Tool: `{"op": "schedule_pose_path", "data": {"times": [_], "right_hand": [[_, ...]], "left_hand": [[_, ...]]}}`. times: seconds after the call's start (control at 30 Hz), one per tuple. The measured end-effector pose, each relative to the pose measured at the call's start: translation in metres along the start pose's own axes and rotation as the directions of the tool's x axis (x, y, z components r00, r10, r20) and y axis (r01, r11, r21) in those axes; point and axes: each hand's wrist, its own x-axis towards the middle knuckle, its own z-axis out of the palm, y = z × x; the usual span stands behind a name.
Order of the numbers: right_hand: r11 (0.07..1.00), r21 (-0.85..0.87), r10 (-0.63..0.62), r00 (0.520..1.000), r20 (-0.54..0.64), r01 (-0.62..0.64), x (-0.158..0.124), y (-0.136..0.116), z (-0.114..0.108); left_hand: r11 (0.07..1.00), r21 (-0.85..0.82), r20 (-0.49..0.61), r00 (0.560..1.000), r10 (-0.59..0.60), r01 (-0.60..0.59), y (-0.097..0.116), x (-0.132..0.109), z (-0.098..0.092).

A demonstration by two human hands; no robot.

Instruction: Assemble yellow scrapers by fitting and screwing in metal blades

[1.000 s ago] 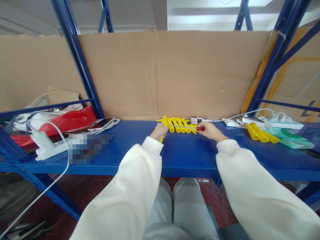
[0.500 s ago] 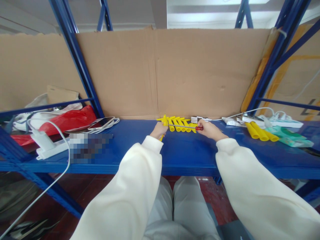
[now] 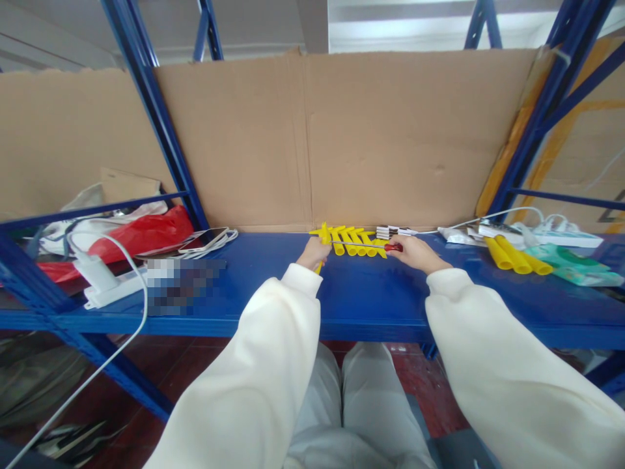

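My left hand (image 3: 313,253) is closed around a yellow plastic piece (image 3: 325,233) with thin arms sticking out of it; its exact kind I cannot make out. In my right hand (image 3: 414,253) is a screwdriver (image 3: 393,247) with a red handle, held level. Its metal shaft points left and the tip meets the yellow piece at my left hand. Just behind the shaft, a row of several yellow tube-shaped parts (image 3: 359,242) lies on the blue shelf (image 3: 371,296). My fingers hide part of the held piece.
Several yellow tubes (image 3: 517,255) lie at the right beside a green packet (image 3: 573,264). Small white-and-dark pieces (image 3: 388,232) sit behind my right hand. On the left are a white power strip (image 3: 110,288), a phone (image 3: 202,241) and a red bag (image 3: 141,236). Cardboard (image 3: 390,143) stands at the back.
The whole view has shifted slightly, so things appear a little further right. Both hands keep their holds, and the screwdriver remains against the yellow piece.
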Motion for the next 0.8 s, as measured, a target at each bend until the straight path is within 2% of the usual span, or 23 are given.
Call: {"op": "schedule_pose_path", "data": {"times": [0.2,0.4,0.5,0.63,0.73,0.8], "right_hand": [[0.994,0.108,-0.041,0.995,0.086,0.032,0.0003,-0.0005,-0.0014],[0.998,0.028,0.061,0.997,0.044,-0.063,-0.0006,-0.0047,-0.001],[0.998,-0.007,0.065,0.998,0.025,-0.065,-0.0002,-0.0048,0.0],[1.0,0.017,-0.007,1.0,0.013,0.006,0.0009,0.0,0.0016],[0.993,0.088,-0.08,0.995,0.05,0.076,0.0008,0.0029,0.0017],[0.989,0.126,-0.085,0.993,0.077,0.075,0.0004,0.0029,0.0014]], "left_hand": [[1.0,-0.029,-0.004,1.0,-0.01,0.01,-0.0011,0.0004,-0.0001],[1.0,-0.003,0.006,1.0,-0.008,0.008,0.0004,-0.001,0.0002],[1.0,0.022,0.018,1.0,-0.01,0.01,0.0013,-0.0019,0.0001],[0.999,0.05,0.006,1.0,0.0,0.0,0.0006,-0.0015,0.0005],[0.998,0.064,0.001,1.0,0.005,-0.005,0.0,-0.0008,0.0005],[0.997,0.075,0.002,1.0,0.005,-0.005,0.0003,-0.001,0.0002]]}}
